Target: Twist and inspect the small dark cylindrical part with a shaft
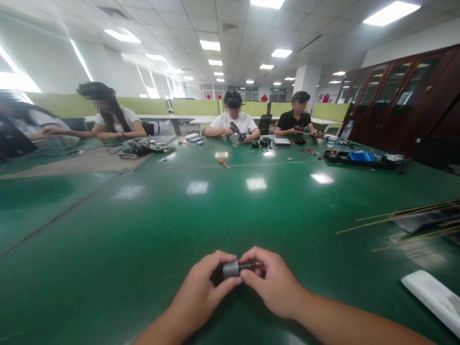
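In the head view, a small grey metal cylinder with a thin dark shaft is held level just above the green table, near its front edge. My left hand is closed round the cylinder, thumb below and fingers above. On the shaft side, my right hand pinches the piece close to where shaft and cylinder meet. The shaft's pointed tip lies against the right fingers. Parts of the piece are hidden by my fingers, and its exact kind I cannot make out.
The green table spreads out ahead. Thin yellowish sticks and a long white object lie at right. Farther off are an orange screwdriver, a black tray of parts, and several people, one holding a drill.
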The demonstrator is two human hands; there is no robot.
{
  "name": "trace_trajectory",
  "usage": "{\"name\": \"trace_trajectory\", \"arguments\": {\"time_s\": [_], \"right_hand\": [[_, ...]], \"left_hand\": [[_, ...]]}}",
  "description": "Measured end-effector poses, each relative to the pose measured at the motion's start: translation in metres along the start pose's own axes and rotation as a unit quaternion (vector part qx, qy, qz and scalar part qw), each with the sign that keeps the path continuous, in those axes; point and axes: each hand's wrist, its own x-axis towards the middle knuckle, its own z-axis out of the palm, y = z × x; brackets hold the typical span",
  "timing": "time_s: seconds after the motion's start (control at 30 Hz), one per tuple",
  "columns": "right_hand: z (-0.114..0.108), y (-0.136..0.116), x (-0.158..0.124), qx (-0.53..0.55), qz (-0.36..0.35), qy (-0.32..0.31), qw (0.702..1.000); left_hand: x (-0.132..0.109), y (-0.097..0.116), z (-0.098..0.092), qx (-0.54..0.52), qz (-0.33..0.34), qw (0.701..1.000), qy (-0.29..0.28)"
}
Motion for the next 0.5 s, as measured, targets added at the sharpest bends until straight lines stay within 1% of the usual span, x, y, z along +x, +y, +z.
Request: {"name": "trace_trajectory", "arguments": {"time_s": [0.23,0.5], "right_hand": [[-0.0008,0.0053,0.0017,0.013,0.016,-0.004,1.000],[-0.0029,0.0065,0.0020,0.022,0.012,-0.014,1.000]], "left_hand": [[-0.0016,-0.0035,0.0020,0.008,0.011,1.000,0.013],[-0.0032,-0.0046,0.0018,0.026,0.024,0.999,0.014]]}}
